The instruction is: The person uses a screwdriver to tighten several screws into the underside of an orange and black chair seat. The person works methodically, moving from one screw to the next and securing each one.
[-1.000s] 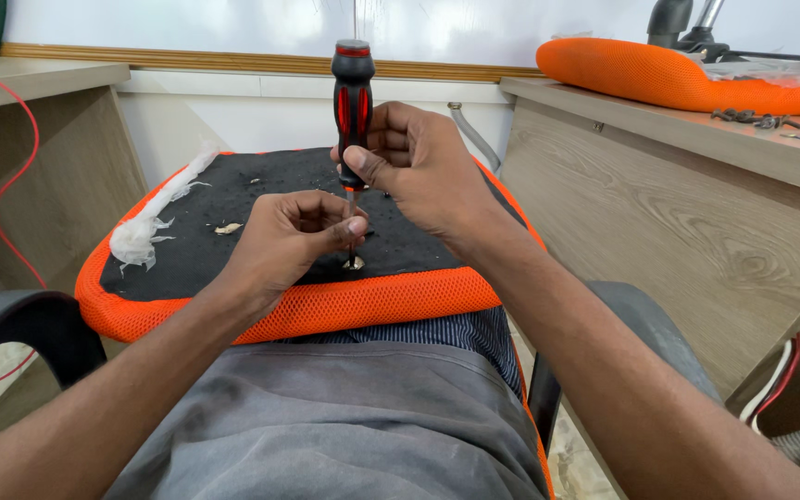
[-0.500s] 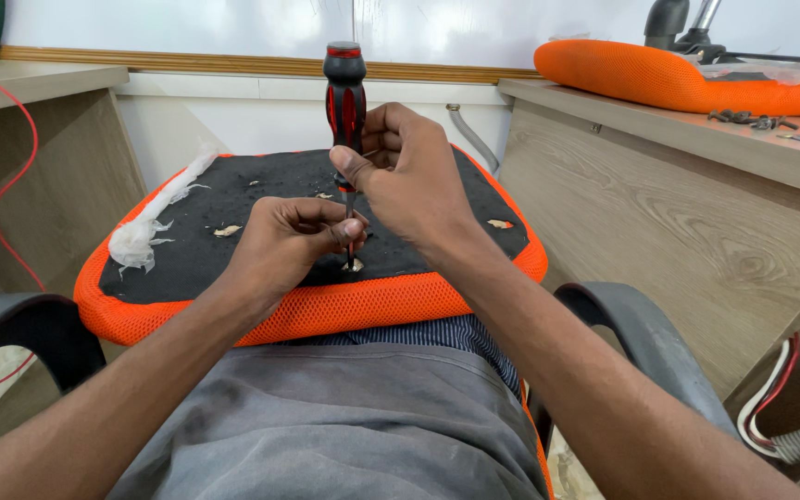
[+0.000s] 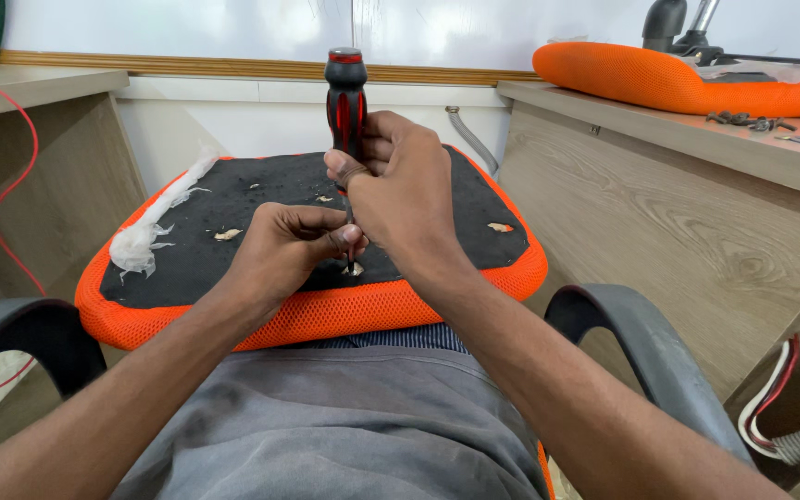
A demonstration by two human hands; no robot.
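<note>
An orange mesh seat cushion point(image 3: 344, 313) lies upside down on my lap, its black underside point(image 3: 252, 208) facing up. My right hand point(image 3: 405, 190) grips the red-and-black handle of a screwdriver point(image 3: 345, 93) held upright, tip down on the black underside near the front edge. My left hand point(image 3: 284, 245) pinches the screwdriver's shaft close to the tip, fingers curled around it. Small pale scraps lie scattered on the black surface.
A white torn strip point(image 3: 145, 231) lies along the cushion's left edge. Black chair armrests point(image 3: 636, 333) flank my legs. A wooden desk point(image 3: 696, 213) at right carries another orange cushion point(image 3: 687, 83) and several screws point(image 3: 743, 118). A red cable point(image 3: 11, 185) hangs at left.
The screwdriver and both hands have stayed at the same spot; the handle has tilted and turned slightly in my right hand.
</note>
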